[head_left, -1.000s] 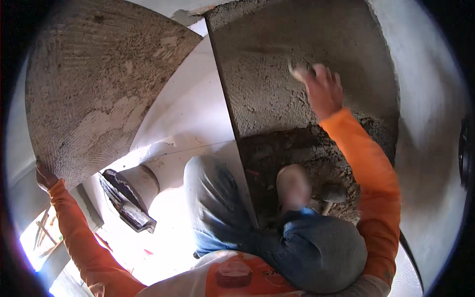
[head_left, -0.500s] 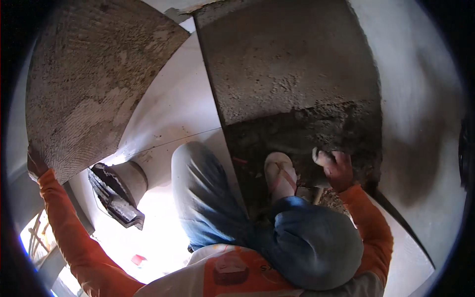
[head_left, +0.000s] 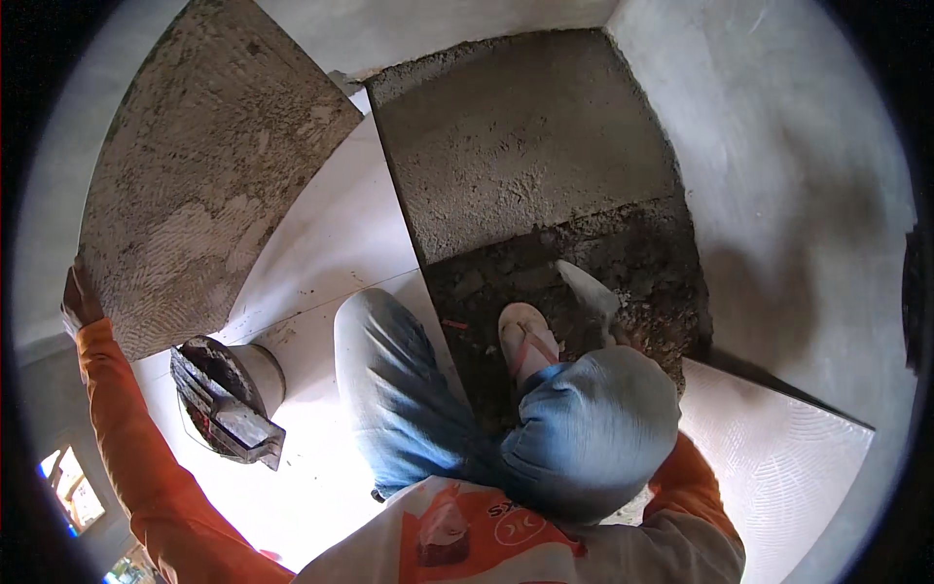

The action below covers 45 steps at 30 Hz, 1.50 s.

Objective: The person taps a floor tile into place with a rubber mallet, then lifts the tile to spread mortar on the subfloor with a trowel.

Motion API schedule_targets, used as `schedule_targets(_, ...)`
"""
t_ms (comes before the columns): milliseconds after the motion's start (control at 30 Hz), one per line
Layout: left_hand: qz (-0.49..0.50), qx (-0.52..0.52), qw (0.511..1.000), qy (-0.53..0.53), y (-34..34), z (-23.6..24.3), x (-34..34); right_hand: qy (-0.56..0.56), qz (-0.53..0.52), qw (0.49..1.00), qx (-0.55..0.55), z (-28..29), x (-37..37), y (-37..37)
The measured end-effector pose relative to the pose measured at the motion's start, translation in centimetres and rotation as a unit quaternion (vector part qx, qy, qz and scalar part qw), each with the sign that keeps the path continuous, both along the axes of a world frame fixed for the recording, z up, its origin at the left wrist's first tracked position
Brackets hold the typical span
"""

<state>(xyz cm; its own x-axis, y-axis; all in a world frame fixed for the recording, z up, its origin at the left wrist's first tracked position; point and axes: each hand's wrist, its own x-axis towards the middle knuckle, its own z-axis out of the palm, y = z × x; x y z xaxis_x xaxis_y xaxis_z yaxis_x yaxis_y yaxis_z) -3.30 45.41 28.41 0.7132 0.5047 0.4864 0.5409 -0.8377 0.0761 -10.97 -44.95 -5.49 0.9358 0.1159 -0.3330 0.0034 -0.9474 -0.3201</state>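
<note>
My left hand (head_left: pixel 83 297) grips the outer edge of a large tile (head_left: pixel 214 175), its fingers curled round the rim. The tile stands tilted at the left, its back coated with rough, ridged grey mortar. My right hand (head_left: pixel 626 339) is mostly hidden behind my right knee, closed round the handle end of a trowel (head_left: pixel 588 289). The trowel's pale pointed blade is over the dark, crumbly mortar (head_left: pixel 642 248) beside my sandalled foot (head_left: pixel 525 336). Beyond it lies a smoother grey mortar bed (head_left: pixel 525 117).
White floor tiles (head_left: pixel 341 214) border the mortar on the left. A bucket (head_left: pixel 265 375) stands there with a mortar-caked flat tool (head_left: pixel 238 419) across its mouth. Another tile with combed ridges (head_left: pixel 788 448) lies at the right, against a pale wall (head_left: pixel 788 175).
My right hand has drawn back behind my knee, and the trowel blade now shows over the dark mortar. The view has shifted, uncovering more wall and the right-hand tile. My left hand keeps its grip.
</note>
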Motion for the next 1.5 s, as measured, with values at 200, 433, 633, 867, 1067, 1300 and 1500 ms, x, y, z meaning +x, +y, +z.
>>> schedule_targets(200, -0.025, 0.156, 0.987, 0.006, 0.5, -0.9, 0.0, 0.143, -0.19, 0.971, -0.024, 2.1, -10.4, -5.3)
schedule_targets(433, 0.052, 0.094, 0.993, 0.057, -4.6, 0.1, -0.2, 0.147, -0.349, 0.926, 0.011, 4.2, -7.7, -7.3)
schedule_targets(633, 0.035, 0.073, 0.995, 0.055, -10.5, 1.7, -0.3, 0.095, -0.277, 0.91, 0.293, 15.4, 12.8, 6.0)
schedule_targets(867, 0.168, 0.029, 0.985, 0.034, -5.4, 1.3, -3.2, 0.228, -0.016, 0.754, 0.616, 34.3, 30.9, 41.3)
schedule_targets(1067, 0.221, -0.388, 0.863, -0.236, 0.4, 0.4, -13.4, 0.318, -0.142, 0.706, 0.617, 35.7, 34.3, 54.9)
schedule_targets(1300, 0.22, -0.716, 0.565, -0.346, -2.3, 1.2, -15.6, 0.306, -0.16, 0.714, 0.609, 35.8, 34.8, 56.4)
schedule_targets(1500, 0.124, -0.782, 0.468, -0.393, -5.3, 1.1, -14.2, 0.295, -0.161, 0.722, 0.605, 36.6, 34.2, 55.0)
